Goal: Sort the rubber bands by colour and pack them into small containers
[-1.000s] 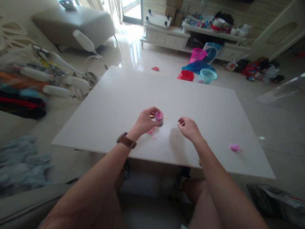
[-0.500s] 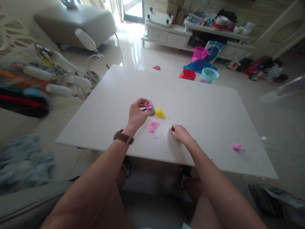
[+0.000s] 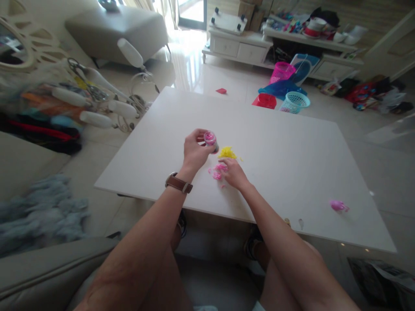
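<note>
The left hand (image 3: 195, 150) is clamped around a round, clear-walled jar (image 3: 210, 141) with pink contents, near the middle of the smooth, glossy white table (image 3: 279, 160). The right hand (image 3: 236, 174) curls over loose, slender pink bits (image 3: 217, 175); I cannot tell whether its fingertips meet. Just beside the jar, thin yellow bits (image 3: 228, 152) form a shaggy heap.

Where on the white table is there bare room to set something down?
The white table has free patches from the jar to the far edge, left of the left hand, and between the right hand and the purple-pink object. Crowded: mid-table, with the right hand at the pink pieces, near the yellow pile.
</note>
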Demonstrator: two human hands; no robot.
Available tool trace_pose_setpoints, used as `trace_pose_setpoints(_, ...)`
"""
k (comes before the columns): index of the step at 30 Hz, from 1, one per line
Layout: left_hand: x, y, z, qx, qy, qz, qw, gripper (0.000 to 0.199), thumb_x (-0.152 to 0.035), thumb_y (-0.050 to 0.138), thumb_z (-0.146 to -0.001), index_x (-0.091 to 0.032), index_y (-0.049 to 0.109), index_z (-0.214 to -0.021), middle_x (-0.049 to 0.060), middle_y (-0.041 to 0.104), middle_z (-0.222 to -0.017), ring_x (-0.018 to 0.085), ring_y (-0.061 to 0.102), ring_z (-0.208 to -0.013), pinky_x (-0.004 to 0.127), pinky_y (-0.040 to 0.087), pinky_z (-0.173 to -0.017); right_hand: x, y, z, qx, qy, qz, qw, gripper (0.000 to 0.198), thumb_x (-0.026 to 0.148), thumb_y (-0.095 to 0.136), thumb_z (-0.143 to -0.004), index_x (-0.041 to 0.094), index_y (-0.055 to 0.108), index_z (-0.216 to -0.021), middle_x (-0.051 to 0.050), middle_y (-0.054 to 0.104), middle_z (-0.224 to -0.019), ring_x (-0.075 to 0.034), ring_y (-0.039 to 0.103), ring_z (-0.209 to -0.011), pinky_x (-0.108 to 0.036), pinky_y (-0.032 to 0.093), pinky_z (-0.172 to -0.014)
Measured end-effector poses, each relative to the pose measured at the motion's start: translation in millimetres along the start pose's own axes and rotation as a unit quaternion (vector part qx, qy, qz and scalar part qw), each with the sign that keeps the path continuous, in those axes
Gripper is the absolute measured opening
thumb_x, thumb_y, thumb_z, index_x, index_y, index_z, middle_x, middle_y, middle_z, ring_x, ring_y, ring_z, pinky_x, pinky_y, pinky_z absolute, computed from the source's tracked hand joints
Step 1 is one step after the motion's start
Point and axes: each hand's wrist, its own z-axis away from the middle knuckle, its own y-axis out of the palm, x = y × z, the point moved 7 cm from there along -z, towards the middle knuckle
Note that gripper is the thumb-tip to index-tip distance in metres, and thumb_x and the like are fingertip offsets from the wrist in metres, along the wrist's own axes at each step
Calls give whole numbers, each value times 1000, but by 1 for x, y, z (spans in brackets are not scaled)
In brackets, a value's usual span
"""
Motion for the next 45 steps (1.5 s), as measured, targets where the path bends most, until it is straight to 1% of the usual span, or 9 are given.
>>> trace_pose_setpoints(3,-1,-1,0,5,-3,3,1000,38,-7,77,-58,-18,69,-93,3,74,-91,18,71,-88,28,60,-74,2,11,0,51,-32,3,998,49,6,69,-79,21,71,-126,-12,68,-130,-28,57,-123,-44,46,-108)
trace_pose_setpoints(8,-3,-2,2,13,-4,1,1000,36,-7,76,-60,-18,68,-93,4,74,-91,19,71,-89,28,60,-75,1,16,4,85,-16,51,995,28,2,64,-82,18,80,-99,-9,74,-98,-21,65,-93,-31,50,-86)
trace_pose_setpoints(12,-2,1,3,25,-7,-24,999,36,-6,75,-61,-18,68,-94,4,75,-93,19,71,-90,28,59,-75,4,11,6,81,-5,49,995,22,5,64,-84,17,81,-86,-7,75,-84,-17,64,-75,-27,47,-72)
trace_pose_setpoints(15,-1,6,6,69,-1,-99,993,34,-4,72,-61,-19,70,-92,3,75,-91,19,71,-87,30,59,-77,7,-2,6,48,1,-9,999,17,8,67,-83,17,82,-84,-7,77,-81,-17,66,-73,-27,48,-71)
trace_pose_setpoints(20,-3,15,15,153,54,-286,944,42,3,63,-62,-20,77,-96,4,75,-95,21,68,-90,35,56,-88,-3,-35,7,-18,61,-150,987,11,21,72,-80,20,82,-86,-7,80,-84,-20,72,-75,-32,55,-74)
trace_pose_setpoints(24,2,26,24,215,83,-362,903,48,3,62,-65,-21,80,-102,7,73,-99,24,65,-98,37,54,-94,-9,-54,11,-50,92,-259,960,21,34,78,-75,18,82,-88,-8,80,-84,-22,73,-75,-33,56,-73)
trace_pose_setpoints(30,13,52,39,284,114,-334,891,47,-1,61,-68,-22,80,-105,7,73,-100,24,64,-97,36,54,-91,3,-68,17,-72,74,-256,961,25,41,80,-75,18,79,-85,-7,79,-81,-20,71,-73,-32,55,-71)
trace_pose_setpoints(36,13,63,43,287,128,-306,899,42,-3,64,-66,-20,82,-99,8,74,-95,25,65,-91,38,54,-87,15,-81,21,-102,37,-178,978,14,33,76,-80,20,71,-77,0,73,-71,-16,66,-67,-28,52,-67)
trace_pose_setpoints(45,10,66,40,297,109,-257,913,34,-9,69,-65,-20,83,-94,5,76,-89,19,66,-78,30,53,-76,27,-92,22,-99,-16,-122,987,8,27,75,-83,23,82,-81,-4,74,-82,-17,67,-73,-29,53,-68)
